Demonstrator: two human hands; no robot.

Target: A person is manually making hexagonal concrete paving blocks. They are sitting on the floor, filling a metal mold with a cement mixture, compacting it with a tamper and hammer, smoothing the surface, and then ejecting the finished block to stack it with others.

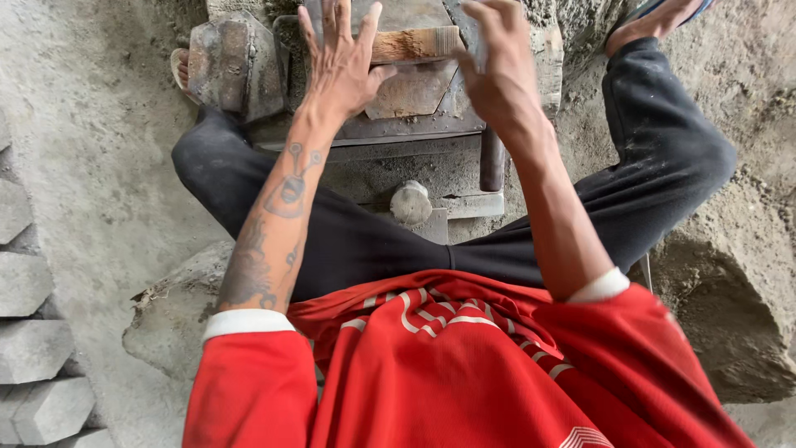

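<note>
My left hand (344,66) lies flat with its fingers spread on a metal mould (414,124) that stands on the ground between my legs. Its thumb touches a wooden block (419,43) lying across the mould top. Just below the block is a flat stone-coloured hexagonal piece (410,93). My right hand (497,75) is at the mould's right side, its fingers curled at a grey metal edge; the back of the hand hides whether it grips anything. A tattoo runs along my left forearm.
A hexagonal grey block (236,62) sits left of the mould. Several grey hexagonal pavers (33,348) are stacked at the left edge. A metal post (492,158) and a round knob (411,202) stand on the mould's frame. A sand heap (730,315) rises at the right.
</note>
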